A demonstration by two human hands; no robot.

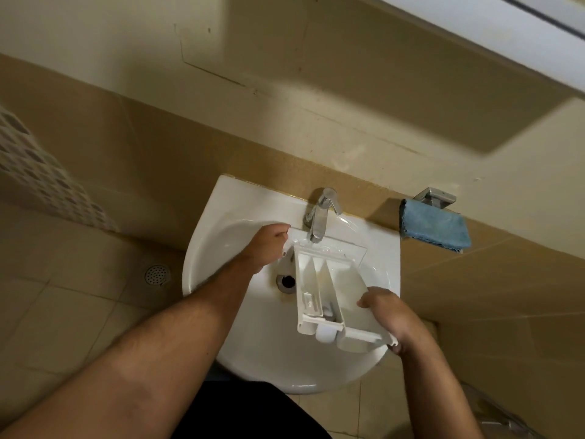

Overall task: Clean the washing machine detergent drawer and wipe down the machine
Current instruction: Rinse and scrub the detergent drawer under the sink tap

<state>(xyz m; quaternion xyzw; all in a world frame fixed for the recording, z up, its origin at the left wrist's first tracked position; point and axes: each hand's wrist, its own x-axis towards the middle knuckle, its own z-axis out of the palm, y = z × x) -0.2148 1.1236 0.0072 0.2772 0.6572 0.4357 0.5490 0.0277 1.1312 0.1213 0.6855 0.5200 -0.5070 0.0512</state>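
head view: both hands are holding a white detergent drawer (pixel 326 289) over the bowl of a white sink (pixel 221 312), its front panel lying under the chrome tap (pixel 319 217) at the sink's back edge. the left hand (pixel 267 245) is gripping the drawer's front left corner, fingers curled; the right hand (pixel 387 315) is clasping its rear right side. a blue cloth (pixel 433 224) is hanging on the wall beside the sink's right back corner

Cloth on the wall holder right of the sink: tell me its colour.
The cloth is blue, seen in the head view.
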